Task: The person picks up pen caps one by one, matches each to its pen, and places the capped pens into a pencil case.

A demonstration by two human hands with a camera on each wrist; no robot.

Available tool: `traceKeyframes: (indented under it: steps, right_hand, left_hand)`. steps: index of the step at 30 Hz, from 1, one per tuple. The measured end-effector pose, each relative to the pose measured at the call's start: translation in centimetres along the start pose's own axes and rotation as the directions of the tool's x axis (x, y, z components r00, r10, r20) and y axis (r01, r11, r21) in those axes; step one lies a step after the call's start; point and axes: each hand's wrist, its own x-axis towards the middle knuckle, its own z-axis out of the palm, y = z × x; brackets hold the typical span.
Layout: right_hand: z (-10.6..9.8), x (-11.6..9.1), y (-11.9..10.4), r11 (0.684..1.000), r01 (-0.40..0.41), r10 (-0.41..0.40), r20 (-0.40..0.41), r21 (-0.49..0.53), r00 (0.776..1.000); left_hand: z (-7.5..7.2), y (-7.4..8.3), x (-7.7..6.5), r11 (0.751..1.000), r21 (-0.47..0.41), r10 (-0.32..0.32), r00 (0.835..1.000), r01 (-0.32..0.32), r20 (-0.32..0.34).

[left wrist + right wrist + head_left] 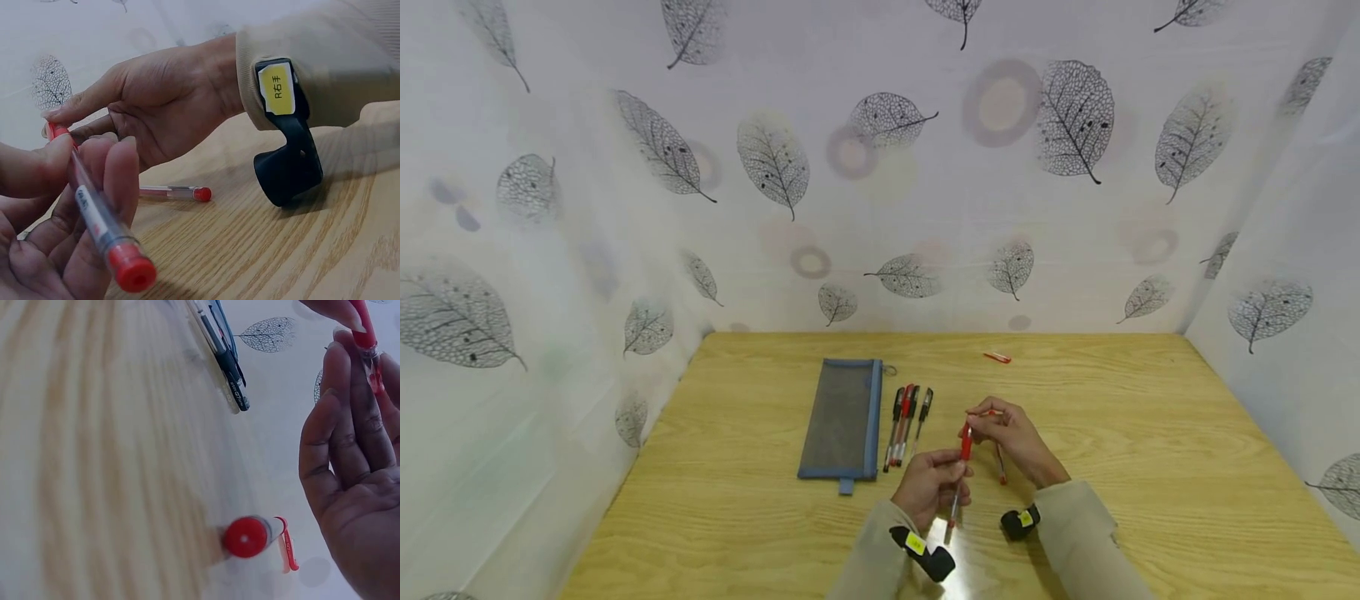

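My left hand (934, 483) holds a clear-barrelled gel pen (100, 215) with a red grip and red end plug. The pen slants up and away from me. At its far end, the thumb and fingertips of my right hand (1011, 437) pinch the pen's tip end; the fingers partly hide what sits there. In the right wrist view the red grip (364, 322) leads to a clear, red-tinted piece between the right fingers. A second red pen (1002, 465) lies on the table beneath the right hand.
A grey mesh pouch (842, 421) with blue edging lies left of the hands. Several black and red pens (908, 425) lie side by side next to it. Farther back on the wood-grain table (1150, 417) is a small red pen cap (997, 357). A leaf-print curtain (910, 192) surrounds the table.
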Motion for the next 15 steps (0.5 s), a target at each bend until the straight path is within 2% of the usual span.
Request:
traceKeyframes:
  steps: [9, 15]
  right_hand:
    - [-0.08, -0.21, -0.12, 0.998, -0.008, 0.008, -0.005, -0.062, 1.0]
    - [0.48, -0.17, -0.28, 0.997, 0.002, -0.001, 0.01, -0.076, 1.0]
  left_hand:
    - [-0.33, 0.42, 0.25, 0.998, 0.035, 0.047, 0.999, -0.046, -0.02]
    - [-0.14, 0.63, 0.28, 0.994, 0.066, 0.093, 0.993, -0.088, -0.073]
